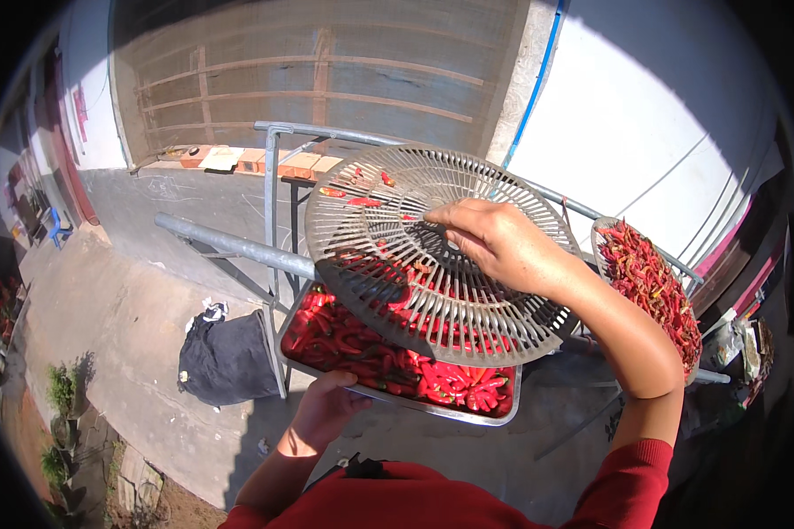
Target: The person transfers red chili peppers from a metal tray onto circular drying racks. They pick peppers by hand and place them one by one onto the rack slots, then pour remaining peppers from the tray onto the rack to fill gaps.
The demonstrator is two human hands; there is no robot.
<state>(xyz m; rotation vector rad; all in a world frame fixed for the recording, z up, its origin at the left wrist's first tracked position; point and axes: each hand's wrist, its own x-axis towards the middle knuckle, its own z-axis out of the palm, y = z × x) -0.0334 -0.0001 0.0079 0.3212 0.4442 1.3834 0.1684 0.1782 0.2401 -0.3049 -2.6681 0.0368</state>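
Observation:
A round slatted grille (512,339), grey and worn like a fan cover, rests tilted on a metal pipe frame and overlaps a metal tray (415,405). Glossy red chilies (388,353) fill the tray. A few small chilies (364,202) lie on the grille's far left part. My right hand (494,238) is over the grille's middle, its fingers closed together beside a bit of red chili; what they pinch cannot be made out. On the near rim of the tray, my left hand (326,407) grips the edge, its thumb uppermost and the other fingers partly hidden.
Galvanised pipes (238,245) of the frame run behind and left of the tray. Wrinkled, drier chilies fill a round tray (598,251) at the right. On the concrete floor sits a dark cloth-like bundle (225,357). Bricks (300,165) line the mesh wall's foot.

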